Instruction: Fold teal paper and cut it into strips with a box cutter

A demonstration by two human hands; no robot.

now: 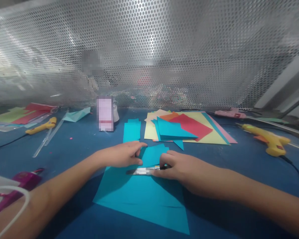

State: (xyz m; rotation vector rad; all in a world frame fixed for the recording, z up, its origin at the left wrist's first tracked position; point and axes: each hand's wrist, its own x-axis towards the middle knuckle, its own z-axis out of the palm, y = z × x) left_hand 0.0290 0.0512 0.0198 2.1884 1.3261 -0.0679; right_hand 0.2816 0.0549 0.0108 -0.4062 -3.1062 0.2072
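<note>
A large blue paper sheet (pixel 139 196) lies on the table in front of me. A smaller blue paper piece (pixel 153 155) rests at its far edge. My left hand (pixel 126 154) lies palm down at the left of this piece, thumb and forefinger apart, touching the paper. My right hand (pixel 175 166) is closed around a silver utility knife (pixel 141 171) with a dark grip. The knife lies low across the sheet, its tip pointing left; the fingers hide its rear end. Beyond my left hand sits a stack of blue paper strips (pixel 132 131).
Coloured paper sheets (pixel 201 127) are piled at the back. Yellow glue guns lie at right (pixel 269 139) and left (pixel 43 126). A magenta tool (pixel 27 181) sits near my left forearm. A phone (pixel 106 114) stands before a perforated metal panel (pixel 149 53).
</note>
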